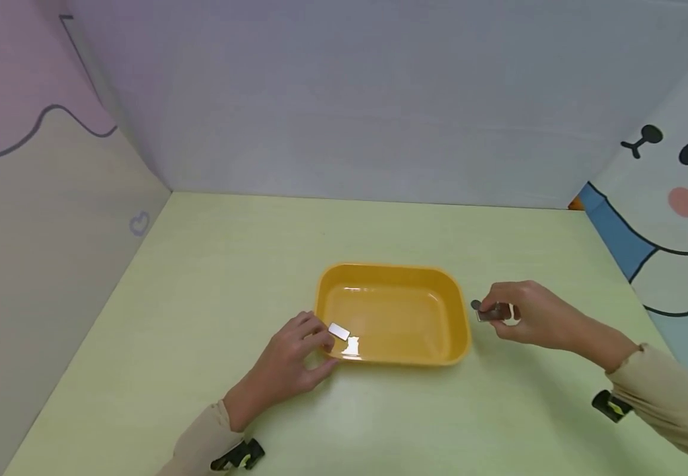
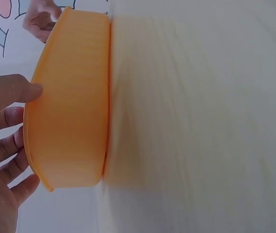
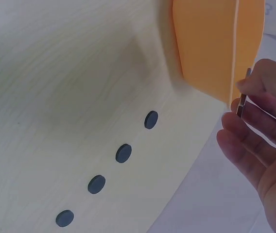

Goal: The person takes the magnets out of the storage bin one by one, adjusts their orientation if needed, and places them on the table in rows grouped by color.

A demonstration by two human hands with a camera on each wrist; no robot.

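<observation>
A yellow tray [image 1: 394, 314] rests on the table. My left hand [image 1: 293, 357] holds its near left corner, thumb against the outer wall and fingers over the rim. Inside that corner lies a small silver rectangular piece [image 1: 339, 332], close to the fingertips. Just beyond the tray's right side, my right hand [image 1: 536, 317] pinches a thin, flat metal piece [image 3: 243, 99] between thumb and fingers, above the table. Several dark round discs [image 3: 123, 153] lie in a line on the table in the right wrist view. The head view shows one dark disc [image 1: 476, 305] beside the right fingertips.
The pale green table [image 1: 230, 264] extends around the tray. A plain wall [image 1: 367, 99] stands at the back, with printed panels at the left and right [image 1: 677, 198]. A glare patch shines on the tray floor near the silver piece.
</observation>
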